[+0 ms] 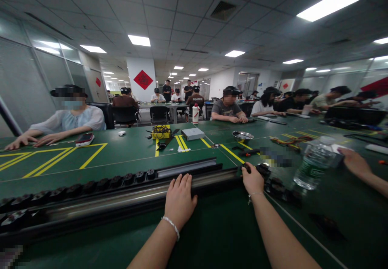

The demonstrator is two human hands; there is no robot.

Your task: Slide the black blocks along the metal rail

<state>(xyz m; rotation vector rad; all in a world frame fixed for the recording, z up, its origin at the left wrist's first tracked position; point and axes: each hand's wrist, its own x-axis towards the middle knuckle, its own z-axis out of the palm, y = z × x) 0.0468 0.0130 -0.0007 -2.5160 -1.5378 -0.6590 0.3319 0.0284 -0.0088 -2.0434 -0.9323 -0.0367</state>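
My left hand (181,202) lies with fingers stretched over a long dark rail (127,196) with a shiny inside, near its right part. At the rail's right end my right hand (253,178) is closed on a small black part (244,167), mostly hidden by the fingers. Behind the first rail runs a second rail (188,168), with a row of black round parts (115,181) along its left stretch. More black round parts (277,188) are heaped just right of my right hand.
A clear water bottle (315,164) stands to the right, near another person's hand (357,164). Farther back on the green table (127,151) are a metal bowl (242,135), a grey box (193,134), a yellow box with cables (161,131) and a white bottle (195,114). People sit around.
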